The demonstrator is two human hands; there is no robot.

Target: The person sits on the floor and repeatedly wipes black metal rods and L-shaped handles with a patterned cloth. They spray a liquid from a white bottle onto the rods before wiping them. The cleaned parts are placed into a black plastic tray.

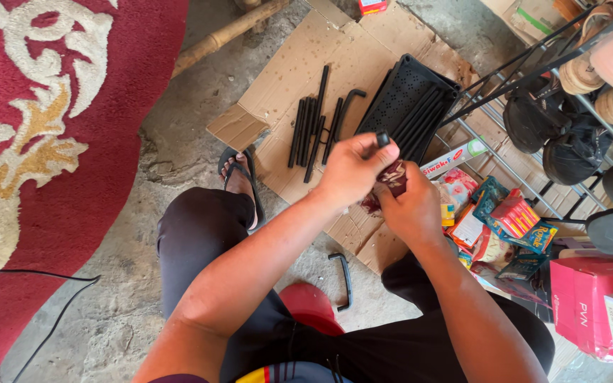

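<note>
Frame centre: left hand (pixel 352 169) pinches small black cap (pixel 383 139) at fingertips. Right hand (pixel 411 209) grips dark red patterned piece (pixel 394 177), touching left hand. Above: black rods (pixel 311 128), black tray (pixel 413 103) on cardboard (pixel 299 71).

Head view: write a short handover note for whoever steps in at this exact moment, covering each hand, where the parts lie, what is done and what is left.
Left hand: raised over the cardboard sheet, fingers pinching a small black cap.
Right hand: closed around a dark red patterned piece, pressed against the left hand.
Parts: a bundle of black rods lies on the cardboard; black perforated panels are stacked beside them; one curved black bracket lies on the concrete floor by the knee.
Done: no joined parts can be seen.
Left: rods, panels and bracket all lie loose and unassembled.
</note>
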